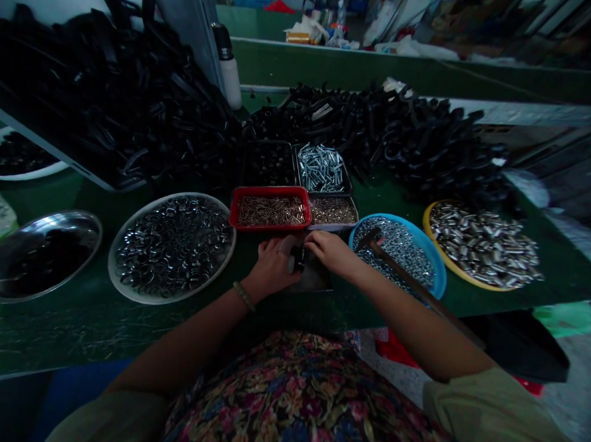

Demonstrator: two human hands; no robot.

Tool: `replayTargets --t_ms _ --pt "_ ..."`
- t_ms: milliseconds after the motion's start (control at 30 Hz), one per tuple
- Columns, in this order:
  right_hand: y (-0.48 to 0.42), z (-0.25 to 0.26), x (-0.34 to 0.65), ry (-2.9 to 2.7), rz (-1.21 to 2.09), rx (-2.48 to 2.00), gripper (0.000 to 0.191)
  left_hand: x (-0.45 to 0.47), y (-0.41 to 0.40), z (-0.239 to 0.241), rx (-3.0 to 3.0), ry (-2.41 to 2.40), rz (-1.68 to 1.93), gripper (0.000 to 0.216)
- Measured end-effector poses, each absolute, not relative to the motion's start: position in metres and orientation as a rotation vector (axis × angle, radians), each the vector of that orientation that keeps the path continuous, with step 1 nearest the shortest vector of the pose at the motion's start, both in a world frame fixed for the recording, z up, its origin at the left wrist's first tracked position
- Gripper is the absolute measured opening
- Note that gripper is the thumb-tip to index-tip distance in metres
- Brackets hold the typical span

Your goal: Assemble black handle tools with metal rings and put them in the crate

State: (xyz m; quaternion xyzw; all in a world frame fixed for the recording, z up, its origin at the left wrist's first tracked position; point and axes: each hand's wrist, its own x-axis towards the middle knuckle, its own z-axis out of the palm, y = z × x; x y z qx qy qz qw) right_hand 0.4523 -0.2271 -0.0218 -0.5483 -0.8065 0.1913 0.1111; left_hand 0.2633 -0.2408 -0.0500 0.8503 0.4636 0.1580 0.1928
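Observation:
My left hand (274, 265) is closed around a small black part (298, 258), whose exact kind I cannot make out. From the other side, the fingertips of my right hand (330, 250) pinch together at the top of that part; anything tiny between them is hidden. Both hands are over a flat dark plate (316, 280) on the bench. Just beyond them stand a red tray (234, 208) of thin copper-coloured pins and a pale tray (332, 227) of small brownish pieces. A hammer (397, 270) lies across the blue basin (441, 273), right of my right hand.
Left are a white basin (113, 273) of metal rings and a steel bowl (95, 225). A yellow basin (428, 219) of metal cylinders sits right. Behind are screws (321, 168), black parts heaped on the green bench (58, 330), and a bottle (229, 77).

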Motion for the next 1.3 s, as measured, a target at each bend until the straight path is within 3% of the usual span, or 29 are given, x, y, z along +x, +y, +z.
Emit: replayTargets --t_ms 333,500,700,933,1200,1300 --pt "-0.241 -0.015 0.448 -2.721 0.065 -1.494 0.025 0.265 -0.242 -0.047 2.410 1.325 0.430 0.062" --pt "-0.272 -0.015 0.532 -2.260 -0.223 -2.180 0.042 0.265 -0.242 -0.051 2.429 1.321 0.410 0.065" --pt "-0.306 -0.019 0.561 -2.124 0.010 -2.481 0.040 0.266 -0.241 -0.052 2.409 1.326 0.434 0.066" --pt "-0.303 0.020 0.470 -2.114 0.545 -1.790 0.035 0.267 -0.244 -0.051 2.346 1.349 0.498 0.071" --pt "-0.291 0.012 0.463 -2.146 0.536 -1.935 0.033 0.264 -0.242 -0.050 2.439 1.296 0.447 0.066" --pt "-0.307 -0.005 0.496 -1.999 0.304 -2.147 0.034 0.264 -0.240 -0.048 2.612 1.139 0.365 0.053"
